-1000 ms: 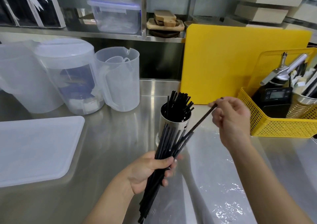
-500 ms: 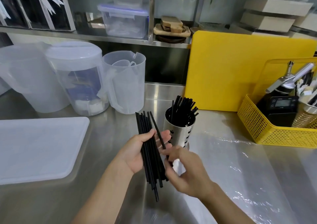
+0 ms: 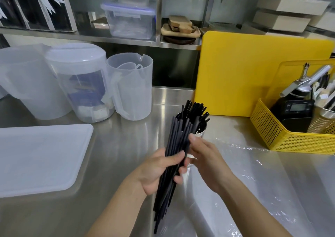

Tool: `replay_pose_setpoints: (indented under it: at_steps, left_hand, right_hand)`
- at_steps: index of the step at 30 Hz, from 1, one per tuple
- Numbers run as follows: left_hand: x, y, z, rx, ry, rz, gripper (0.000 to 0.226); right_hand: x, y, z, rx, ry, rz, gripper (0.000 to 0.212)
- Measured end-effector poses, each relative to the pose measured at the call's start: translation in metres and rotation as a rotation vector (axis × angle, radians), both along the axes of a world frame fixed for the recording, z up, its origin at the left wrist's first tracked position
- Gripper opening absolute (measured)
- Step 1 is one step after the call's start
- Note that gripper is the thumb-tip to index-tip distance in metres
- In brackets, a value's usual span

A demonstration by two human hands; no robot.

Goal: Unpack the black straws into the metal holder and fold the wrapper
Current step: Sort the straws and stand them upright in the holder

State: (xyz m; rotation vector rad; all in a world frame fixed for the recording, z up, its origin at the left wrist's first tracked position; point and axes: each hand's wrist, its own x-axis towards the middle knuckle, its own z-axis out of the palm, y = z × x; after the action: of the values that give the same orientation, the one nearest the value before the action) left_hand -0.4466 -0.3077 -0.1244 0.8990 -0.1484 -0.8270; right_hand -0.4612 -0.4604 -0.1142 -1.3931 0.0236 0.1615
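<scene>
Black straws (image 3: 178, 137), left hand (image 3: 159, 171) grips, right hand (image 3: 208, 162) pinches, holder (image 3: 201, 132) behind

The left hand (image 3: 159, 171) is gripping a bundle of black straws (image 3: 176, 138), which is standing nearly upright over the steel counter (image 3: 126, 146). The right hand (image 3: 208, 160) is meeting the bundle from the right, its thumb lying against the straws (its fingers are hidden behind them). Just behind, the metal holder (image 3: 201, 132) is holding more loose straws (image 3: 195, 111). The clear wrapper (image 3: 253, 173) is lying spread on the counter near a yellow basket (image 3: 290, 142).
</scene>
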Motion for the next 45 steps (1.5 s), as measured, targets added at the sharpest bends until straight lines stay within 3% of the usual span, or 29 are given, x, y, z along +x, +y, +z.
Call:
replay_pose_setpoints:
  at_steps: [7, 13, 20, 25, 30, 35, 41, 45]
  left_hand:
    - [-0.011, -0.006, -0.004, 0.031, -0.119, -0.087, 0.024]
    - [-0.014, -0.005, -0.005, -0.071, -0.085, -0.176, 0.031]
    - [-0.013, -0.007, -0.011, -0.052, -0.055, -0.162, 0.024]
    - [-0.013, -0.003, -0.012, -0.079, 0.015, -0.176, 0.038]
    - [-0.015, -0.001, -0.015, -0.030, -0.035, -0.218, 0.044]
    - [-0.017, -0.002, -0.015, 0.010, -0.073, -0.234, 0.043]
    - [-0.015, 0.002, -0.015, 0.054, -0.120, -0.254, 0.041]
    - [-0.015, 0.004, -0.017, 0.089, -0.132, -0.254, 0.044]
  right_hand:
    - [-0.005, 0.004, 0.006, 0.109, 0.087, -0.005, 0.035]
    - [-0.008, -0.004, 0.007, 0.090, 0.047, 0.013, 0.031]
    - [-0.009, -0.004, 0.002, 0.115, -0.001, -0.012, 0.016]
    - [-0.002, -0.011, 0.007, 0.137, -0.034, -0.114, 0.038]
    - [0.006, -0.027, 0.016, -0.002, -0.122, -0.111, 0.038]
    - [0.010, -0.036, 0.020, -0.130, -0.168, -0.066, 0.008]
    - [0.017, -0.046, 0.025, -0.131, -0.200, -0.214, 0.020]
    - [0.019, -0.049, 0.024, -0.279, -0.146, -0.162, 0.016]
